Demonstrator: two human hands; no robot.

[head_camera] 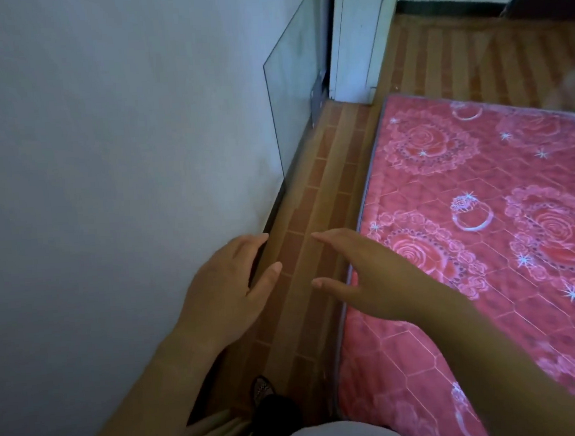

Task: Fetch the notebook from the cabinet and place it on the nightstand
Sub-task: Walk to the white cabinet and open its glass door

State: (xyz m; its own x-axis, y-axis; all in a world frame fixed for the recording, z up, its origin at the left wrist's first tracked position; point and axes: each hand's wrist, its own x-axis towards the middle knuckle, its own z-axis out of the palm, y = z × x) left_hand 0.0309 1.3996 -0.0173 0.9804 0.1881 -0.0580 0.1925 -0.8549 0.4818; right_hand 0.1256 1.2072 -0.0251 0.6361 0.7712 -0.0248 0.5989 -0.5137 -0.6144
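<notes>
No notebook and no nightstand show in the head view. My left hand (226,286) hangs low beside the pale wall, fingers loosely spread, holding nothing. My right hand (361,274) reaches forward over the strip of floor next to the bed's edge, fingers apart and empty. A white cabinet (355,39) stands at the far end of the narrow aisle, its door panels shut as far as I can tell.
A bed with a pink rose-patterned mattress (484,224) fills the right side. A glass pane (294,91) leans against the wall on the left. Between them runs a narrow strip of wood-pattern floor (317,222). My shoe (262,389) shows at the bottom.
</notes>
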